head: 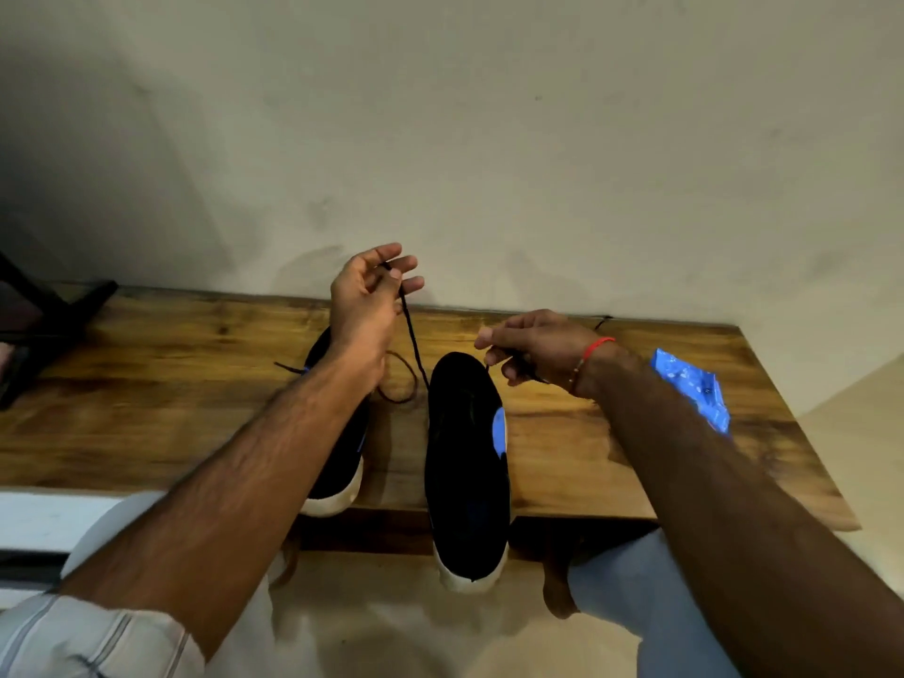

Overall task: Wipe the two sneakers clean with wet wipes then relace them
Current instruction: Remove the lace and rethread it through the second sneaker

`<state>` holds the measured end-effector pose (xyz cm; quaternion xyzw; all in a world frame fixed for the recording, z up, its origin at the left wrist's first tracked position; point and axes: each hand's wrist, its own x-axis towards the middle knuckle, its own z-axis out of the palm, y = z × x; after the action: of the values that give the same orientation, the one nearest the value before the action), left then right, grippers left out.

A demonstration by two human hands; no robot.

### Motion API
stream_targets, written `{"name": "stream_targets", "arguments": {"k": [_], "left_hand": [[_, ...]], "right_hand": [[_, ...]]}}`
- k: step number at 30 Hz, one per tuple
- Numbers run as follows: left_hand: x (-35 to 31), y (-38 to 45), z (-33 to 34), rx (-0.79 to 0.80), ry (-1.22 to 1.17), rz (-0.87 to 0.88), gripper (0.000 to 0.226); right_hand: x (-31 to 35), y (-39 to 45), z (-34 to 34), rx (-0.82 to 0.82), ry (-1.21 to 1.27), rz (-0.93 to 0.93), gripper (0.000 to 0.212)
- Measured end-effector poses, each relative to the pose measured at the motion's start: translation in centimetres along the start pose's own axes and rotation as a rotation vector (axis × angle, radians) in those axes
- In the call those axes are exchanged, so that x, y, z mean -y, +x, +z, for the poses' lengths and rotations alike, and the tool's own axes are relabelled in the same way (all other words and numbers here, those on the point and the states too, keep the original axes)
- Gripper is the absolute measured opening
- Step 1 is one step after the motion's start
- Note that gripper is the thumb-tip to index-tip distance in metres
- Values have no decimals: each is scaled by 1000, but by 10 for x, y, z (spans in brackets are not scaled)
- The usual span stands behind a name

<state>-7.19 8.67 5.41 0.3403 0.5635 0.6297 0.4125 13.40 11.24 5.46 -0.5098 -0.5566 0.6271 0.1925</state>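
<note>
Two black sneakers with pale soles, both on a wooden table (146, 433) across the middle of the frame. Right-hand sneaker (467, 462): centre of frame, blue patch on its side, near end overhanging the table's front edge. Left-hand sneaker (342, 462): just left of centre, largely hidden under the left forearm, its near end also at the front edge. Dark lace (410, 330): runs taut from the far end of the right-hand sneaker up to the left hand; a loose loop of lace lies on the table between the shoes. Left hand (364, 305): raised above the table, centre frame, thumb and fingertips pinching the lace end. Right hand (533, 347): right of centre, fingers curled, apparently pinching the other lace end beside the shoe, though the grip is blurred. Blue wet-wipe packet (692, 389): on the table at right, well apart from the shoes.
</note>
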Motion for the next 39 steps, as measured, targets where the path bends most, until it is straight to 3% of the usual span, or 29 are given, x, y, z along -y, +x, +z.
{"name": "stream_targets", "arguments": {"k": [7, 19, 23, 26, 28, 34, 39], "left_hand": [[-102, 4, 19, 88, 77, 77, 26], [-248, -23, 55, 101, 62, 323, 26], [-283, -28, 59, 96, 66, 428, 26], [-302, -29, 59, 77, 84, 471, 25], [-313, -29, 59, 62, 76, 497, 24], [-330, -32, 64, 41, 33, 520, 26], [-333, -28, 74, 72, 11, 480, 17]], "right_hand": [[90, -27, -26, -116, 66, -77, 20], [244, -103, -23, -51, 714, -311, 17], [282, -125, -18, -70, 820, -412, 19], [305, -138, -13, -115, 755, -463, 30], [314, -143, -8, -174, 604, -489, 26], [313, -141, -3, -565, 23, -660, 27], [309, -134, 1, -595, 103, -719, 20]]}}
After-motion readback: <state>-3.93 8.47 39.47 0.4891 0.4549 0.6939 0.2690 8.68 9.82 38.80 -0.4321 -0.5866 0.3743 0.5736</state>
